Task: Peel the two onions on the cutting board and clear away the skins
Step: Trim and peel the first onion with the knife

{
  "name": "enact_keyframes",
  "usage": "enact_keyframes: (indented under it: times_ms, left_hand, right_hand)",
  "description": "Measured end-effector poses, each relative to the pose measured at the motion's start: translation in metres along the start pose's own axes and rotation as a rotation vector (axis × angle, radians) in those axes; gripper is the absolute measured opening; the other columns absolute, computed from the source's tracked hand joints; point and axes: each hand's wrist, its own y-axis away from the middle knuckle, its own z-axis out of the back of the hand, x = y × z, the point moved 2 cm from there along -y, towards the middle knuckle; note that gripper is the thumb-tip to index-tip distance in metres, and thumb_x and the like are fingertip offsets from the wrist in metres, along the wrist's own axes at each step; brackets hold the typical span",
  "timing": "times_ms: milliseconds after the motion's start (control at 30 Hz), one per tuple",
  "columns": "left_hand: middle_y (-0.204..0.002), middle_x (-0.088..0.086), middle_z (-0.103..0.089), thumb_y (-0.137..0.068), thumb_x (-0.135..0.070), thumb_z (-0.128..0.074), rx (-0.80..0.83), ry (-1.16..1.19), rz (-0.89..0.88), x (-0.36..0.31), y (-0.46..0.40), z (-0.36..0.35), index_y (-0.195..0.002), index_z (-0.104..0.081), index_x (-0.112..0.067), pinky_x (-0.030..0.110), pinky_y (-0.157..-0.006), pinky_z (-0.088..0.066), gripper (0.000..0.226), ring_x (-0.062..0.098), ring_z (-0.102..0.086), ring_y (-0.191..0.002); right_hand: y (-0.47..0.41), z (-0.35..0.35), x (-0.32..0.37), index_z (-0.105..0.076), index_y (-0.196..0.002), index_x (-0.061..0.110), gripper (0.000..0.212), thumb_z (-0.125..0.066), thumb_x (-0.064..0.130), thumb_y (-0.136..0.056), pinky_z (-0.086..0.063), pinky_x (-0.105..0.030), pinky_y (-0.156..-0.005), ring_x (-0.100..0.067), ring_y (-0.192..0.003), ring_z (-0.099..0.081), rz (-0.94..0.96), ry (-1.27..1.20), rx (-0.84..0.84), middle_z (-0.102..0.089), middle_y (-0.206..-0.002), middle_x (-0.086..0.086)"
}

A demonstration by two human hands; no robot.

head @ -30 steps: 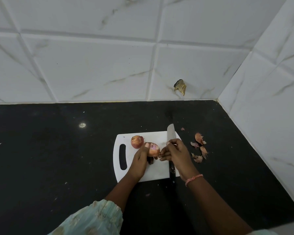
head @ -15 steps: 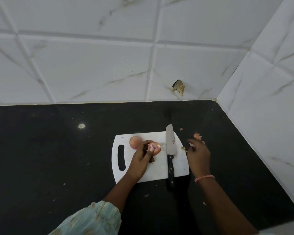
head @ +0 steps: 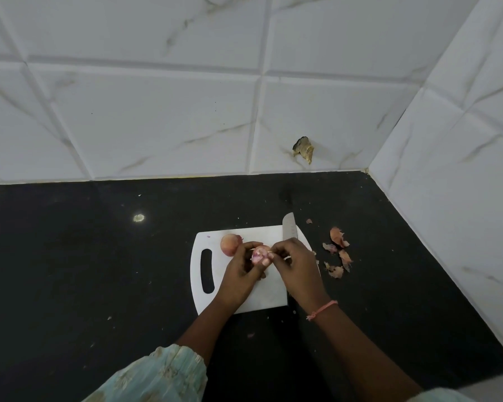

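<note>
Left hand (head: 241, 272) cradles the half-peeled onion (head: 258, 254); right hand (head: 295, 264) pinches skin at its right side (second onion (head: 230, 244) lies leftward).

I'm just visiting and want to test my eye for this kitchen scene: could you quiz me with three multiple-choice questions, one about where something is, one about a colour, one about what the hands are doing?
1. Where do the loose onion skins lie?
A. on the counter right of the cutting board
B. in a bowl
C. on the board's handle slot

2. What colour is the cutting board?
A. green
B. white
C. wooden brown

3. What is the left hand doing?
A. resting flat
B. gripping the knife
C. holding an onion

Answers: 1 A, the skins sit on the black counter. 2 B, it is plain white. 3 C, it holds the partly peeled onion while the right hand picks at it; the knife lies untouched.
</note>
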Motion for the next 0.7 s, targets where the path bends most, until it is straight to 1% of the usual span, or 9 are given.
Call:
enact_keyframes:
  times_ms: [67, 133, 233, 333, 400, 500, 600, 667, 700]
  left_hand:
    - [-0.111, -0.001, -0.066, -0.096, -0.020, -0.063, 0.010, 0.006, -0.002, 0.001, -0.001, -0.001, -0.123, -0.054, -0.016, 0.023, -0.070, -0.055, 0.029, 0.008, -0.067, -0.087]
    - [-0.109, -0.001, -0.067, -0.096, -0.020, -0.063, 0.014, 0.007, -0.002, 0.001, 0.000, -0.001, -0.121, -0.055, -0.014, 0.022, -0.069, -0.054, 0.027, 0.008, -0.066, -0.083]
    - [-0.106, -0.002, -0.066, -0.097, -0.021, -0.061, 0.021, 0.006, 0.000, 0.000, 0.000, -0.002, -0.121, -0.055, -0.014, 0.020, -0.068, -0.053, 0.025, 0.006, -0.065, -0.078]
    - [-0.106, -0.004, -0.066, -0.098, -0.022, -0.059, 0.033, -0.002, -0.008, -0.001, 0.000, -0.002, -0.121, -0.055, -0.014, 0.020, -0.069, -0.052, 0.025, 0.004, -0.064, -0.079]
    - [-0.108, -0.005, -0.065, -0.098, -0.022, -0.058, 0.044, -0.013, -0.008, 0.000, 0.000, -0.002, -0.123, -0.055, -0.016, 0.020, -0.070, -0.052, 0.025, 0.004, -0.064, -0.080]
    - [-0.111, -0.002, -0.065, -0.100, -0.020, -0.055, 0.067, -0.029, -0.010, 0.004, -0.001, -0.001, -0.124, -0.056, -0.020, 0.020, -0.072, -0.052, 0.024, 0.006, -0.064, -0.081]
    - [-0.120, -0.003, -0.061, -0.100, -0.021, -0.055, 0.079, -0.024, -0.028, 0.004, -0.002, 0.001, -0.123, -0.056, -0.032, 0.021, -0.075, -0.053, 0.025, 0.013, -0.063, -0.093]
    - [-0.124, -0.005, -0.055, -0.096, -0.035, -0.055, 0.079, -0.080, -0.062, 0.004, -0.002, 0.001, -0.126, -0.055, -0.036, 0.022, -0.083, -0.053, 0.030, 0.010, -0.059, -0.107]
    - [-0.125, -0.006, -0.053, -0.092, -0.043, -0.053, 0.079, -0.113, -0.073, 0.006, -0.002, 0.002, -0.129, -0.055, -0.036, 0.023, -0.089, -0.052, 0.038, 0.007, -0.056, -0.113]
  right_hand:
    - [-0.001, 0.001, -0.001, -0.066, -0.092, 0.016, 0.007, -0.067, 0.010, -0.087, -0.044, -0.006, -0.073, 0.001, -0.084, -0.059, -0.001, 0.001, 0.008, -0.062, -0.088, 0.008]
    - [-0.002, 0.003, -0.003, -0.067, -0.091, 0.017, 0.008, -0.068, 0.011, -0.086, -0.049, -0.011, -0.075, -0.001, -0.083, -0.061, -0.021, -0.017, -0.003, -0.065, -0.088, 0.008]
    - [-0.003, 0.003, -0.008, -0.069, -0.089, 0.015, 0.006, -0.069, 0.010, -0.085, -0.054, -0.018, -0.076, -0.002, -0.081, -0.064, -0.058, -0.061, -0.035, -0.068, -0.085, 0.008]
    - [-0.005, 0.002, -0.011, -0.069, -0.089, 0.013, 0.006, -0.069, 0.009, -0.085, -0.056, -0.023, -0.075, -0.001, -0.079, -0.065, -0.097, -0.095, -0.040, -0.068, -0.082, 0.009]
    - [-0.005, 0.002, -0.011, -0.068, -0.089, 0.013, 0.006, -0.068, 0.008, -0.086, -0.056, -0.024, -0.074, -0.002, -0.078, -0.065, -0.104, -0.098, -0.036, -0.068, -0.082, 0.008]
    - [-0.008, 0.005, -0.011, -0.067, -0.089, 0.015, 0.006, -0.067, 0.009, -0.087, -0.054, -0.020, -0.074, -0.002, -0.078, -0.064, -0.074, -0.076, -0.019, -0.068, -0.082, 0.008]
    - [-0.013, 0.009, -0.009, -0.065, -0.089, 0.017, 0.004, -0.066, 0.013, -0.088, -0.053, -0.017, -0.071, -0.003, -0.078, -0.064, -0.050, -0.058, 0.012, -0.068, -0.082, 0.008]
    - [-0.014, 0.009, -0.008, -0.064, -0.089, 0.016, 0.004, -0.065, 0.013, -0.089, -0.053, -0.018, -0.066, -0.004, -0.074, -0.065, -0.074, -0.082, 0.030, -0.067, -0.081, 0.008]
    - [-0.013, 0.009, -0.007, -0.063, -0.089, 0.015, 0.005, -0.064, 0.011, -0.089, -0.054, -0.019, -0.063, -0.006, -0.070, -0.066, -0.097, -0.114, 0.034, -0.068, -0.079, 0.006]
